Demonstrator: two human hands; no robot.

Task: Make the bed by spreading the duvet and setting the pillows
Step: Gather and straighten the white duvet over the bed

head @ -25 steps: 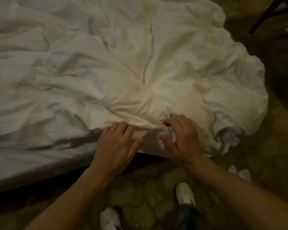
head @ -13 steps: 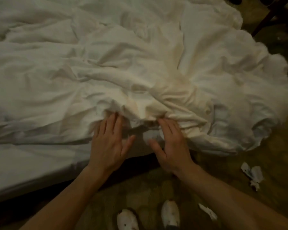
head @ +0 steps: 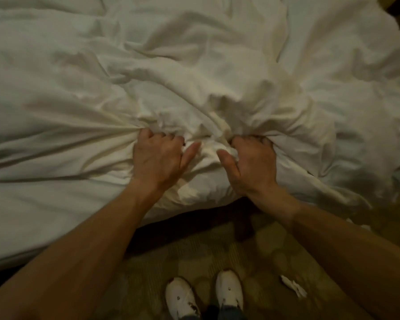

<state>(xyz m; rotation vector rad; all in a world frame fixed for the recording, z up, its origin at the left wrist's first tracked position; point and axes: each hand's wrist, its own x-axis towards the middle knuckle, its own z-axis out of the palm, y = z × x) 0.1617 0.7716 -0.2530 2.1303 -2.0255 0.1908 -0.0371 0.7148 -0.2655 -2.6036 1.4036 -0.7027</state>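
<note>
- White, crumpled duvet (head: 194, 65) covers the bed and fills most of the view; its near edge hangs over the bed side just in front of the person.
- Left hand (head: 158, 158) has its fingers curled into the fabric, its grip closed on a bunch of the duvet, with tight creases fanning out to the left from the knuckles; the thumb lies straight along the cloth.
- Right hand (head: 252, 162) grips another bunch of the duvet just beside the left, fingers buried in the folds, thumb pointing toward the other hand.
- Between the two hands a small ridge of cloth is gathered.
- Patterned carpet (head: 252, 250) lies below, with two white shoes (head: 204, 294) and a scrap of white paper (head: 293, 288) to the right of them.
</note>
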